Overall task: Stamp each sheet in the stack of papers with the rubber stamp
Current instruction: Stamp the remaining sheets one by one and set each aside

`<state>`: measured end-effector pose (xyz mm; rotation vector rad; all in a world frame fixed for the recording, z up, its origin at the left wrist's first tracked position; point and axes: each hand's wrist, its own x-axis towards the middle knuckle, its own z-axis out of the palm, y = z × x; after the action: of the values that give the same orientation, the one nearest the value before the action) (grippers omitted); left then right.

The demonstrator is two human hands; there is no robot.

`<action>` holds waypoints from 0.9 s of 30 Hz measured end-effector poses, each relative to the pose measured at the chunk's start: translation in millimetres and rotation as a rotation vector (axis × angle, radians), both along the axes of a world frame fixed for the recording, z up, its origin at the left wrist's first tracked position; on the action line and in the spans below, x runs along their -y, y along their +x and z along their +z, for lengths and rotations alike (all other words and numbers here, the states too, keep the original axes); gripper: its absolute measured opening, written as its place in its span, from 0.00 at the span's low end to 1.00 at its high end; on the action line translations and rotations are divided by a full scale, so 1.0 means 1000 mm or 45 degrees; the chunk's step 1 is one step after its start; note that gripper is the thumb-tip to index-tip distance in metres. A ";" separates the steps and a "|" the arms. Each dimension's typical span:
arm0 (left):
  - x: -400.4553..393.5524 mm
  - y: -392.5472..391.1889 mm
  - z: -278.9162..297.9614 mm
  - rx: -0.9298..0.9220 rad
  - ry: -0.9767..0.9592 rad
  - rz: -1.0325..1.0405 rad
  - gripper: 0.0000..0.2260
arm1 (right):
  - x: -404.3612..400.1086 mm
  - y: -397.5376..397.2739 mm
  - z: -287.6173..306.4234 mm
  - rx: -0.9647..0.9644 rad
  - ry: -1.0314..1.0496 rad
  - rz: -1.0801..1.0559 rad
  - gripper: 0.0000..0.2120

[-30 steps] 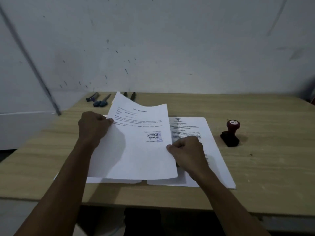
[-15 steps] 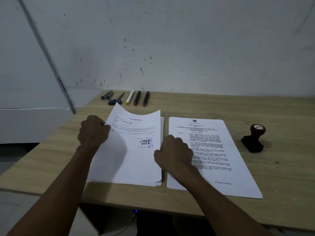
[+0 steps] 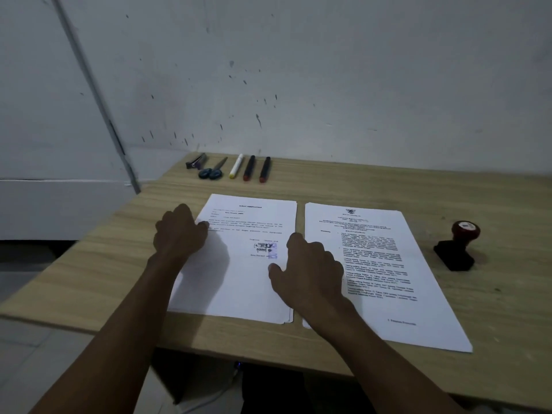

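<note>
Laid flat since a moment ago, the stamped sheet (image 3: 239, 264) tops the left pile under both loosely spread hands, left hand (image 3: 179, 234) and right hand (image 3: 310, 267), while the rubber stamp (image 3: 458, 246) waits right of the unstamped stack (image 3: 388, 264).

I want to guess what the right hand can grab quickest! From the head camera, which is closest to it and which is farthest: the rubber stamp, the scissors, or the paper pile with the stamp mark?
From the right hand:
1. Paper pile with the stamp mark, left pile; the thumb rests on it.
2. Rubber stamp, off to the right on the table.
3. Scissors, far back by the wall, on the left.
</note>
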<state>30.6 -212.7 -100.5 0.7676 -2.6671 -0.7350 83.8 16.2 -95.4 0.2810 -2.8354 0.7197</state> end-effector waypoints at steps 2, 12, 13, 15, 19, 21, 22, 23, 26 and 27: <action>-0.003 -0.001 0.001 -0.004 0.003 -0.021 0.19 | 0.003 0.003 0.001 0.023 -0.024 0.014 0.14; -0.015 0.001 0.002 0.014 -0.029 0.004 0.19 | -0.003 0.005 0.001 0.045 -0.072 0.081 0.16; -0.019 0.002 0.004 0.023 -0.043 0.025 0.21 | -0.005 0.005 0.001 0.038 -0.091 0.098 0.17; -0.030 0.005 0.007 0.012 -0.095 0.047 0.22 | -0.011 0.005 0.003 0.006 -0.134 0.137 0.18; -0.063 0.007 0.012 -0.239 -0.076 -0.049 0.21 | -0.034 0.003 0.009 -0.090 -0.253 0.140 0.18; -0.087 0.007 0.013 -0.387 0.001 -0.187 0.19 | -0.054 -0.001 0.011 -0.141 -0.276 0.052 0.15; -0.098 0.007 0.013 -0.437 0.033 -0.254 0.18 | -0.063 -0.004 0.012 -0.159 -0.288 -0.001 0.14; -0.108 0.007 0.013 -0.469 0.057 -0.315 0.17 | -0.072 -0.006 0.013 -0.172 -0.295 -0.057 0.13; -0.142 0.003 0.013 -0.503 0.088 -0.501 0.14 | -0.107 -0.014 0.011 -0.216 -0.318 -0.226 0.11; -0.154 0.001 0.012 -0.507 0.083 -0.567 0.14 | -0.121 -0.017 0.009 -0.228 -0.326 -0.286 0.11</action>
<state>31.9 -58.6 -88.3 0.0161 -2.4640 -0.9646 67.1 136.9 -85.9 -0.0137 -2.5185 0.9427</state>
